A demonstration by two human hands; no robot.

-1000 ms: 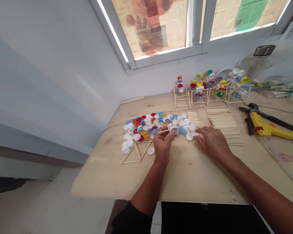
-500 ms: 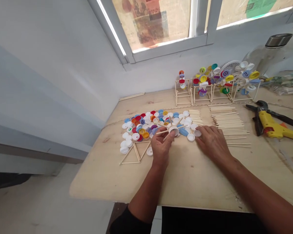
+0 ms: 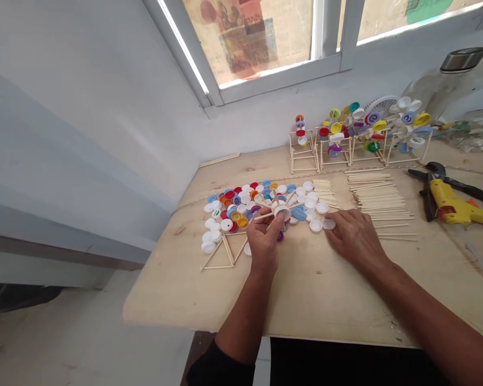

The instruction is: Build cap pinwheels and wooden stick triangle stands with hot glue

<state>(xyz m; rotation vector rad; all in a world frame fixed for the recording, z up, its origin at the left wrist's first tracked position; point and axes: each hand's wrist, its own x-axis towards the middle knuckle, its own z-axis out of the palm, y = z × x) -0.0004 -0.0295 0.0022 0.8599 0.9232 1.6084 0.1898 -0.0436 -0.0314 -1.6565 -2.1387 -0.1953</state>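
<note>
My left hand [image 3: 263, 242] is closed on a white bottle cap hub [image 3: 282, 214] with several thin sticks fanning out from it, held up over the pile of caps. My right hand [image 3: 355, 235] rests low over the table, its fingertips closed on the edge of a translucent white bottle cap [image 3: 328, 224]. Just left of that cap lies another white cap [image 3: 315, 225]. Coloured bottle caps [image 3: 236, 216] are heaped beyond my left hand. A flat frame of glued sticks [image 3: 224, 254] lies to the left of my left wrist, partly hidden by it.
Loose sticks [image 3: 382, 201] lie in rows beyond my right hand. A yellow glue gun [image 3: 453, 206] sits at the right beside a black-handled tool [image 3: 477, 190]. Several stick stands with cap wheels [image 3: 335, 140] line the wall, near a large glass jar [image 3: 438, 94].
My left hand has tilted the cap hub slightly and shifted it a little left. My right hand has moved slightly with the translucent cap at its fingertips. The camera view has shifted a little.
</note>
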